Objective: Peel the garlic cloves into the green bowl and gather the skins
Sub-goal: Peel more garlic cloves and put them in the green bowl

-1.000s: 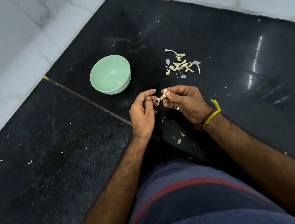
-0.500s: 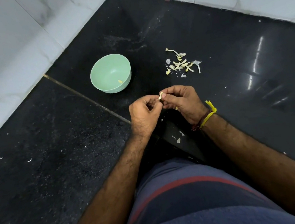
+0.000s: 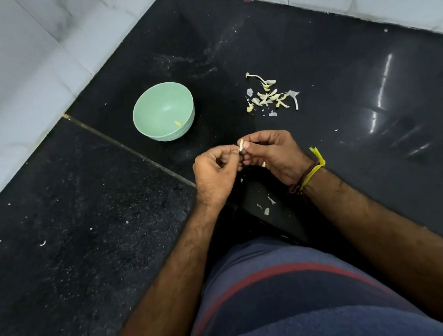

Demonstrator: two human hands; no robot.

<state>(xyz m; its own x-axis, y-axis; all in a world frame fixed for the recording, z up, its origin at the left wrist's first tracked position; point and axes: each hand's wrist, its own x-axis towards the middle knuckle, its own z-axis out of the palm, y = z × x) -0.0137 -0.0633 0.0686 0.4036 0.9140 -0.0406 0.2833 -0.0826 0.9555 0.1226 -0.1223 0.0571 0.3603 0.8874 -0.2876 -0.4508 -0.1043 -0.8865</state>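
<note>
Head view: fingers [image 3: 249, 150] of the right hand [image 3: 275, 158] pinch a small pale garlic clove [image 3: 241, 146], and the curled left hand [image 3: 215, 174] nips it from the other side, just nearer the person than the round pale-green plastic bowl [image 3: 164, 113]. The bowl holds one yellowish piece. A loose pile of papery skins and cloves [image 3: 270, 95] lies right of the bowl on the black stone floor [image 3: 343, 74]. Risk: the slick clove could pop out and skitter off, and flakes [image 3: 266, 207] scatter under the hands.
</note>
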